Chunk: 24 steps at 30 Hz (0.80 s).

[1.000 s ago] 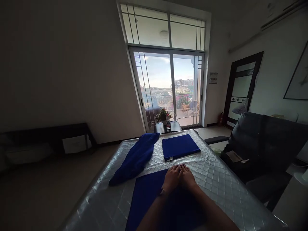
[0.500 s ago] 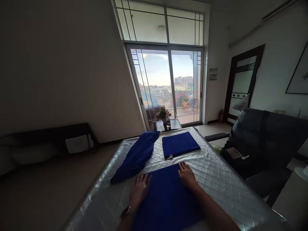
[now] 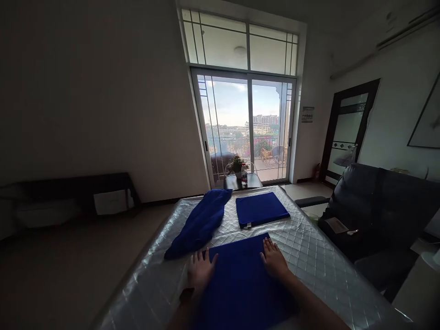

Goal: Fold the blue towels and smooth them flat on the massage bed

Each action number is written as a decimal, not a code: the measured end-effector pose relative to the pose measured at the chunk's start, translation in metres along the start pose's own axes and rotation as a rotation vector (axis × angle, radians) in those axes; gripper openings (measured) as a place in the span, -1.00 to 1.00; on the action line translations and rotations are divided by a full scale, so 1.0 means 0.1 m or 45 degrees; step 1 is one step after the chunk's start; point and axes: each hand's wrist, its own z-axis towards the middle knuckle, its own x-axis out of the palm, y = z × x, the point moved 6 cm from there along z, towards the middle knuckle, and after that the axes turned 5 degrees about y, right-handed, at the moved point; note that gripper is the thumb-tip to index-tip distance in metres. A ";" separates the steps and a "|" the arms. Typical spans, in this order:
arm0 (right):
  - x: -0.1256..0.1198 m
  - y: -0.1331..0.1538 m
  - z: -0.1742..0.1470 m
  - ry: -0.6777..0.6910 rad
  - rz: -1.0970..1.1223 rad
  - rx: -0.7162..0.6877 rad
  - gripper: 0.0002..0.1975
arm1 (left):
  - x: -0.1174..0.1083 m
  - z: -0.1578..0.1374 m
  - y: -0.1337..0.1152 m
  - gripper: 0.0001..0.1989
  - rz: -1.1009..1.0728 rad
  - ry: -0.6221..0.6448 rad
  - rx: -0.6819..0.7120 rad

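Observation:
A blue cloth (image 3: 240, 279) lies spread in a flat rectangle on the bed right in front of me; its near end fades into shadow. My left hand (image 3: 201, 269) rests open at its left edge, fingers apart and pointing away from me. On the far right corner, my right hand (image 3: 274, 257) lies flat with its fingers stretched out. Beyond them sits a neatly folded blue cloth (image 3: 263, 209) with a small white tag at its near edge. To its left, a rumpled blue cloth (image 3: 202, 222) stretches diagonally along the bed.
The bed has a silvery quilted cover (image 3: 316, 266). A dark armchair (image 3: 374, 215) stands at its right side, with a flat object on the seat. At the far end, a small table (image 3: 252, 181) holds a potted plant (image 3: 236, 165) and a bottle (image 3: 244, 174), before sliding glass doors.
The whole view has shifted slightly, so things appear a little lower and to the right. Both hands stay at the cloth's edges; my left fingers look more spread.

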 end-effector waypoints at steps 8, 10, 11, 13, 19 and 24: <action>0.04 -0.04 0.01 0.002 0.017 -0.013 -0.32 | 0.18 -0.10 -1.94 -0.41 -0.147 0.012 0.532; 0.03 -0.04 -0.01 0.014 0.011 -0.043 -0.30 | 0.30 -0.23 -2.27 -0.45 -0.181 -0.001 0.667; 0.03 -0.04 -0.02 0.022 0.008 -0.057 -0.28 | 0.34 -0.28 -2.34 -0.44 -0.197 -0.028 0.714; 0.01 -0.02 -0.04 0.042 0.003 -0.076 -0.27 | 0.38 -0.35 -2.31 -0.43 -0.225 -0.066 0.736; -0.07 0.02 -0.05 0.070 0.038 -0.003 -0.32 | 0.31 -0.44 -1.59 -0.31 -0.191 0.047 0.449; -0.08 0.03 -0.05 0.062 0.063 0.024 -0.32 | 0.25 -0.55 -0.79 -0.38 0.048 -0.033 0.248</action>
